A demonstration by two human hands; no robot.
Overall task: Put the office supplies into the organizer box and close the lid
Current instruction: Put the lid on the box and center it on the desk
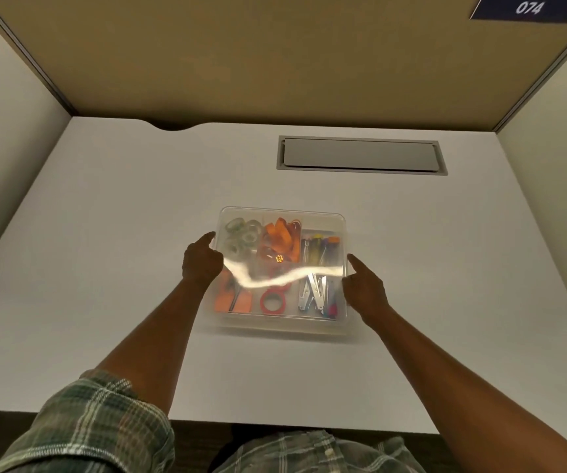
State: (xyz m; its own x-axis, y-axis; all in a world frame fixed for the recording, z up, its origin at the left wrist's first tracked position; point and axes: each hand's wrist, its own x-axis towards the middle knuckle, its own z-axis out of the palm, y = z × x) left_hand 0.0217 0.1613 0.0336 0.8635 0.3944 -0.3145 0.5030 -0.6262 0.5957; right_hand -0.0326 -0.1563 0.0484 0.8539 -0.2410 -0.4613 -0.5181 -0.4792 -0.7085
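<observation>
A clear plastic organizer box [323,218] sits in the middle of the white desk with a transparent lid lying over it, showing a bright glare streak. Through the lid I see clear tape rolls [242,233], orange items [282,237], a red tape ring [272,303], metal staplers [314,293] and coloured pens [323,247] in separate compartments. My left hand [201,261] grips the lid's left edge, index finger extended along it. My right hand [365,288] holds the right edge in the same way.
A grey recessed cable hatch [360,155] lies in the desk behind the box. Tan partition walls [275,56] enclose the desk at the back and both sides. The desk's front edge [292,423] is near my body.
</observation>
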